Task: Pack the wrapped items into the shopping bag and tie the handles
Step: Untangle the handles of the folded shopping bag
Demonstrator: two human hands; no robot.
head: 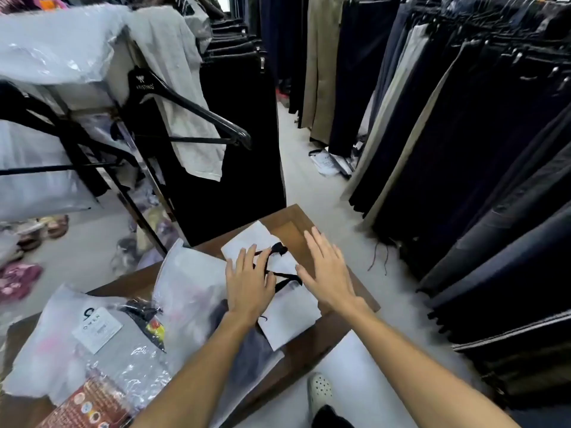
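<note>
Here, in the head view, a white shopping bag (pixel 287 313) is lying flat on the far end of a brown wooden table (pixel 312 350), and I am taking this bag as the landmark. Its black handles (pixel 279 274) are lying loose across its upper face, not tied. The left hand (pixel 247 285) is resting palm down on the left part of the bag, with fingers spread over the handles; the fingers are touching the black ribbon, but I cannot tell if they are pinching it. The right hand (pixel 327 273) is hovering flat and released just above the right edge of the bag, grasping nothing. Just left of the bag, a wrapped item in clear plastic (pixel 188 291) is lying on the table, partly under the left forearm. Further left of the bag, a second wrapped item with a white label (pixel 92 332) is lying. Well behind the bag, a black hanger (pixel 191 109) is hanging, and to the right of the bag dark trousers (pixel 463 149) are hanging in rows
</note>
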